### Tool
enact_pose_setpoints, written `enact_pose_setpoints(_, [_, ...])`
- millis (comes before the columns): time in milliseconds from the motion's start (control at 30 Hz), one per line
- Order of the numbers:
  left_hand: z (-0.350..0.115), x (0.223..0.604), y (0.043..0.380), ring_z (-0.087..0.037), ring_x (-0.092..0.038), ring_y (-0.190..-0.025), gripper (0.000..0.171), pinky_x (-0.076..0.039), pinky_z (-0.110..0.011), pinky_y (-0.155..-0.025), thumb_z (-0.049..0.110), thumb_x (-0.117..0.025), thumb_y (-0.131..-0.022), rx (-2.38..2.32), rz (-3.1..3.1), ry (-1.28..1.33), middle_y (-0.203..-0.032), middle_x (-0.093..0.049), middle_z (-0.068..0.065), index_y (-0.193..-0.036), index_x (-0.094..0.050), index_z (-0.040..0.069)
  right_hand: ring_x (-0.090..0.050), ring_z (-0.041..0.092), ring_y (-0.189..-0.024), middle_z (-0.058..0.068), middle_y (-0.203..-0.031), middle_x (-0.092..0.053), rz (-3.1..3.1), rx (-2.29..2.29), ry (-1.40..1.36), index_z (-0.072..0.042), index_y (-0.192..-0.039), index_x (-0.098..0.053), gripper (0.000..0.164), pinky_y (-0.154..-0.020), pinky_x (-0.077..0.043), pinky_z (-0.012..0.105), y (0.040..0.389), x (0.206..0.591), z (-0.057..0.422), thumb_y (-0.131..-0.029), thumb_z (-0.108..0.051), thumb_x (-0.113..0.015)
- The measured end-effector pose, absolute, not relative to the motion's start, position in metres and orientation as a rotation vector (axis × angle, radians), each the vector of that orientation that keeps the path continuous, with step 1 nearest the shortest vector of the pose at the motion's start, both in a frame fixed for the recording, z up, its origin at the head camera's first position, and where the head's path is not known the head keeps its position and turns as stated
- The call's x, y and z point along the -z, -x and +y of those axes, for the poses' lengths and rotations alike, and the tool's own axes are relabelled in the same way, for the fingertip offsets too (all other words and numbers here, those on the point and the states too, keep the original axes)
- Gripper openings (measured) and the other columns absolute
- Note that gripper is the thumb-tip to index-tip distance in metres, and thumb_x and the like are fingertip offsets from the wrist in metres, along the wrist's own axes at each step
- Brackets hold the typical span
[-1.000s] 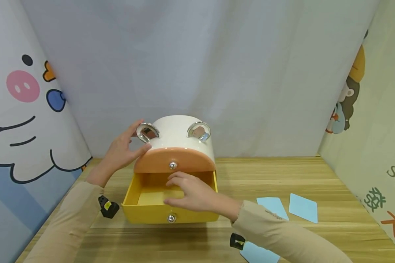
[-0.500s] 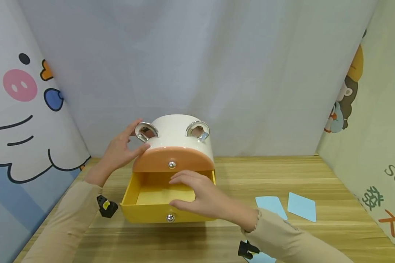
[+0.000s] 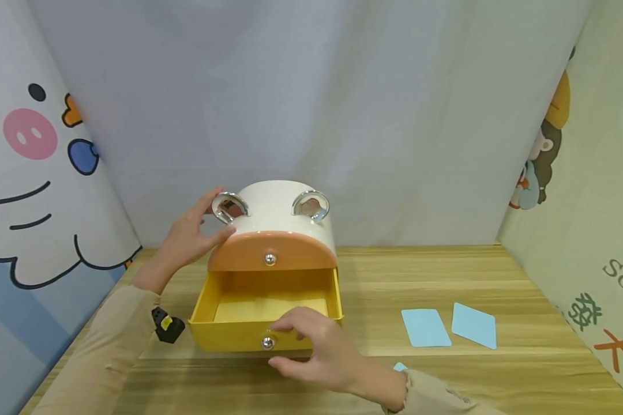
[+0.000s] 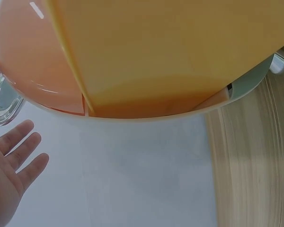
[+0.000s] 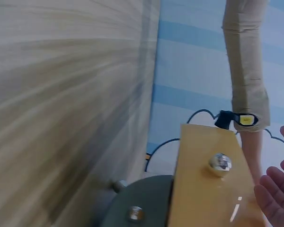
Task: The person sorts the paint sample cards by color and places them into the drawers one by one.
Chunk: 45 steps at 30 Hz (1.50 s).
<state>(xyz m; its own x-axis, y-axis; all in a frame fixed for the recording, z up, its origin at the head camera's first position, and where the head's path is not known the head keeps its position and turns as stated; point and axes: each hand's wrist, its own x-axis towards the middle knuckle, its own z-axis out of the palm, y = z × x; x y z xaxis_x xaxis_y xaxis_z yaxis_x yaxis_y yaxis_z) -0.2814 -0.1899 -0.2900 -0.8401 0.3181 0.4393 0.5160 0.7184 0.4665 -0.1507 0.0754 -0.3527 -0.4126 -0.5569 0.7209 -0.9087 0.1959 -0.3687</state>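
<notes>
Grey curtain (image 3: 394,115) backs the wood-grain tabletop (image 3: 384,282); printed panels (image 3: 592,190) flank both sides. Head view: the right hand (image 3: 327,351) has shifted from over the yellow drawer (image 3: 228,336) to its front, digits parted, near the lower knob (image 3: 267,343). Drawer interior is now exposed; the drawer remains extended from the white cabinet (image 3: 277,202). The left hand (image 3: 187,236) remains spread about the left chrome eye (image 3: 231,208). Blue cards (image 3: 426,327) lie rightward. Left wrist view: left hand fanned out; thumb contact cannot be determined. Right wrist view: right hand pinches nothing, apart from the knob.
</notes>
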Motion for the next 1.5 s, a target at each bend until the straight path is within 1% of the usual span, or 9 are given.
enact_pose_setpoints(133, [-0.19,0.29,0.282,-0.041,-0.045,-0.114,0.076,-0.037,-0.06,-0.087,0.037,-0.06,-0.086,0.837,-2.597,0.654,-0.138,-0.038,-0.02,-0.146,-0.017,0.021,-0.058,0.01,-0.079,0.001,-0.092,-0.063,-2.089,-1.108,-1.325,-0.006,-0.102,-0.06,0.03,-0.066,-0.044,0.008,0.149,0.369,0.072,-0.077,-0.016,-0.072])
enact_pose_setpoints(200, [-0.19,0.29,0.281,-0.04,-0.045,-0.114,0.075,-0.036,-0.061,-0.087,0.036,-0.06,-0.086,0.837,-2.594,0.654,-0.138,-0.038,-0.019,-0.146,-0.017,0.021,-0.057,0.007,-0.074,-0.001,-0.088,-0.063,-2.094,-1.078,-1.29,-0.007,-0.1,-0.061,0.029,-0.064,-0.042,0.005,0.149,0.376,0.069,-0.075,-0.015,-0.073])
enact_pose_setpoints(400, [-0.189,0.29,0.281,-0.041,-0.045,-0.113,0.076,-0.037,-0.06,-0.087,0.036,-0.06,-0.086,0.831,-2.592,0.651,-0.138,-0.038,-0.02,-0.146,-0.017,0.021,-0.054,0.0,-0.061,-0.003,-0.078,-0.062,-2.128,-1.072,-1.157,-0.007,-0.097,-0.063,0.028,-0.056,-0.04,0.003,0.148,0.394,0.059,-0.072,-0.01,-0.075])
enact_pose_setpoints(633, [-0.189,0.29,0.281,-0.043,-0.046,-0.113,0.076,-0.037,-0.059,-0.087,0.036,-0.06,-0.086,0.835,-2.589,0.652,-0.137,-0.038,-0.022,-0.146,-0.017,0.021,-0.058,-0.003,-0.062,0.0,-0.078,-0.067,-2.167,-1.139,-1.076,-0.007,-0.093,-0.062,0.016,-0.055,-0.042,0.003,0.15,0.402,0.05,-0.078,-0.003,-0.068])
enact_pose_setpoints(733, [-0.189,0.289,0.281,-0.042,-0.045,-0.114,0.076,-0.038,-0.058,-0.088,0.035,-0.06,-0.086,0.848,-2.582,0.66,-0.137,-0.039,-0.022,-0.146,-0.017,0.02,-0.057,-0.003,-0.061,-0.001,-0.077,-0.067,-2.149,-1.14,-1.061,-0.007,-0.091,-0.062,0.016,-0.054,-0.041,0.003,0.152,0.405,0.048,-0.077,-0.002,-0.069])
enact_pose_setpoints(867, [-0.189,0.289,0.281,-0.043,-0.045,-0.113,0.076,-0.038,-0.059,-0.088,0.035,-0.06,-0.086,0.857,-2.584,0.658,-0.136,-0.039,-0.023,-0.146,-0.017,0.02,-0.057,-0.003,-0.06,-0.001,-0.074,-0.067,-2.11,-1.108,-1.063,-0.007,-0.089,-0.061,0.018,-0.054,-0.041,0.003,0.154,0.407,0.046,-0.075,-0.001,-0.07])
enact_pose_setpoints(1200, [-0.19,0.29,0.282,-0.045,-0.045,-0.112,0.076,-0.037,-0.059,-0.088,0.036,-0.06,-0.086,0.849,-2.587,0.66,-0.136,-0.038,-0.023,-0.146,-0.017,0.021,-0.058,-0.001,-0.058,-0.001,-0.071,-0.066,-2.068,-1.046,-1.05,-0.006,-0.086,-0.06,0.017,-0.055,-0.042,0.004,0.159,0.408,0.044,-0.073,-0.002,-0.07])
enact_pose_setpoints(1500, [-0.19,0.29,0.282,-0.045,-0.047,-0.111,0.075,-0.038,-0.058,-0.088,0.035,-0.061,-0.085,0.847,-2.579,0.659,-0.133,-0.041,-0.024,-0.146,-0.019,0.019,-0.056,0.0,-0.057,-0.002,-0.072,-0.066,-2.103,-1.009,-1.031,-0.007,-0.086,-0.062,0.015,-0.054,-0.041,0.004,0.177,0.404,0.045,-0.074,-0.004,-0.069])
